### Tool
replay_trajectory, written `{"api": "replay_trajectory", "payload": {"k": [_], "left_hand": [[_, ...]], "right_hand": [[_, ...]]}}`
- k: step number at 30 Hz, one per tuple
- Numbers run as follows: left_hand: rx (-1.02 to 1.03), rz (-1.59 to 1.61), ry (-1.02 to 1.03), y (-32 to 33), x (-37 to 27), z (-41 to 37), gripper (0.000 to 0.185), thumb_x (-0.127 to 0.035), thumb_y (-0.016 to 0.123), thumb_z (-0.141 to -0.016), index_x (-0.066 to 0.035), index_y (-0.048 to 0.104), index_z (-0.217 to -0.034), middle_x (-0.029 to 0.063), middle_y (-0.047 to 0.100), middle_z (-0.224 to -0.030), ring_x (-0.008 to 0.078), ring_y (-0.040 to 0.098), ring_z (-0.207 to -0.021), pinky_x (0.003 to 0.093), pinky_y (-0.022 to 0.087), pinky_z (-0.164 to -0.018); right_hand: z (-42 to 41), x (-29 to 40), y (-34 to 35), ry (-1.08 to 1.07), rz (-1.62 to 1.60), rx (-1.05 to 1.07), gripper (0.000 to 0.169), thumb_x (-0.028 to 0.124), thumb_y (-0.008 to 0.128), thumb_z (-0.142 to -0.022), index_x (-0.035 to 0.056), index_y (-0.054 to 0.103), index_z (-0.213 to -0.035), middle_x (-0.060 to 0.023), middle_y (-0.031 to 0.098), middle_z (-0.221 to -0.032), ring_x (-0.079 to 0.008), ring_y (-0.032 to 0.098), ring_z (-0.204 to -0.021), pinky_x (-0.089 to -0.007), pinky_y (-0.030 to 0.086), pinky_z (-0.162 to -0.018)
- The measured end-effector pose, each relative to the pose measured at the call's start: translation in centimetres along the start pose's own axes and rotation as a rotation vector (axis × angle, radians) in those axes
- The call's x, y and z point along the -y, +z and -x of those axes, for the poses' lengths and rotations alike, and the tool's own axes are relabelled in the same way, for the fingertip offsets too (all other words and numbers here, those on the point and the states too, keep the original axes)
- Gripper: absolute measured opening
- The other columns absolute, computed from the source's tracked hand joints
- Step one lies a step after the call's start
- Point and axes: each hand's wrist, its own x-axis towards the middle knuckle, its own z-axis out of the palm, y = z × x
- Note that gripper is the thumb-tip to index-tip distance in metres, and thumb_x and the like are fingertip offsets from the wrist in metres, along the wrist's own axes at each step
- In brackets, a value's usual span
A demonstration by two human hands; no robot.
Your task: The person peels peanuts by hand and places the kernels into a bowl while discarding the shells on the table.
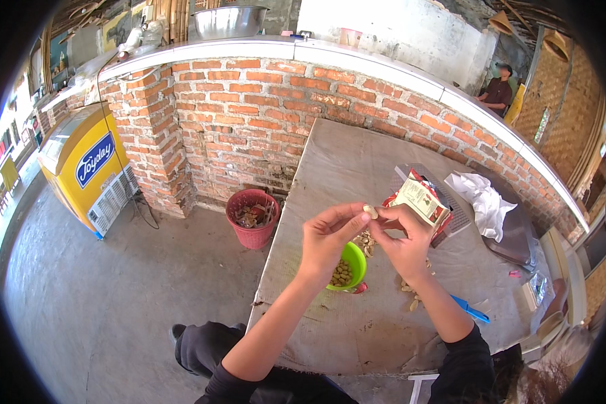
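A peanut in its shell point(370, 211) is held between the fingertips of both hands above the table. My left hand point(328, 237) pinches it from the left with thumb and forefinger, and my right hand point(401, 237) touches it from the right. Below my left hand stands a lime-green plastic bowl point(356, 262) holding many shelled nuts. A pile of peanut shells point(367, 245) lies beside the bowl, partly hidden by the hands. More peanuts or shells point(414, 303) are scattered under my right forearm. An opened red and cream packet point(419, 194) lies beyond my right hand.
The table point(353, 328) also carries a blue-handled tool point(469, 309), crumpled white paper point(485, 202) and a clear plastic tray point(457, 222). A red waste basket point(252, 230) stands on the floor to the left. A brick wall point(232, 111) borders the far side; a person point(499, 93) sits beyond it.
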Motion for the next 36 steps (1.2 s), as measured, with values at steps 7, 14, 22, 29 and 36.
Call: {"api": "replay_trajectory", "payload": {"k": [7, 14, 22, 29, 36], "left_hand": [[-0.039, -0.019, 0.010, -0.2, 0.5, -0.1, 0.020, -0.008, 0.066, -0.088, -0.001, 0.067, -0.106, 0.0091, 0.068, -0.101, 0.0162, 0.065, -0.094, 0.0328, 0.053, -0.092], [0.040, -0.114, 0.084, -0.6, 0.7, -0.2, 0.021, -0.008, 0.062, -0.090, 0.000, 0.066, -0.109, 0.0101, 0.063, -0.109, 0.0186, 0.062, -0.102, 0.0349, 0.053, -0.094], [0.078, -0.162, 0.072, -0.3, 0.0, -0.2, 0.022, -0.008, 0.060, -0.092, 0.000, 0.066, -0.111, 0.0098, 0.060, -0.110, 0.0211, 0.061, -0.104, 0.0370, 0.055, -0.093], [0.041, -0.295, 0.065, -0.4, 0.0, -0.2, 0.020, -0.011, 0.064, -0.090, 0.000, 0.068, -0.106, 0.0097, 0.062, -0.108, 0.0196, 0.062, -0.100, 0.0342, 0.056, -0.089], [0.126, -0.062, 0.007, -0.3, 0.2, 0.1, 0.017, -0.012, 0.067, -0.088, -0.001, 0.070, -0.101, 0.0095, 0.067, -0.102, 0.0174, 0.064, -0.096, 0.0326, 0.054, -0.089]], "right_hand": [[-0.1, 0.0, 0.0, -0.002, 0.026, 0.037, 0.021, -0.001, 0.074, -0.074, 0.0000, 0.063, -0.092, -0.0085, 0.068, -0.083, -0.0161, 0.070, -0.073, -0.0251, 0.056, -0.060], [-0.8, 0.2, -0.6, 0.308, -0.242, 0.178, 0.015, 0.003, 0.068, -0.083, -0.0043, 0.064, -0.095, -0.0103, 0.069, -0.089, -0.0133, 0.068, -0.080, -0.0247, 0.058, -0.063], [-0.9, 0.5, -0.8, 0.279, -0.254, 0.191, 0.015, 0.000, 0.065, -0.083, -0.0060, 0.064, -0.097, -0.0105, 0.069, -0.089, -0.0136, 0.068, -0.080, -0.0249, 0.058, -0.064], [-0.6, 0.0, -1.0, 0.312, -0.288, 0.224, 0.010, -0.002, 0.064, -0.082, -0.0050, 0.063, -0.091, -0.0079, 0.067, -0.085, -0.0114, 0.067, -0.080, -0.0232, 0.058, -0.062], [0.0, -0.1, -0.6, 0.264, -0.349, 0.144, 0.007, -0.005, 0.064, -0.078, -0.0040, 0.060, -0.083, -0.0045, 0.062, -0.076, -0.0081, 0.062, -0.071, -0.0223, 0.055, -0.061]]}}
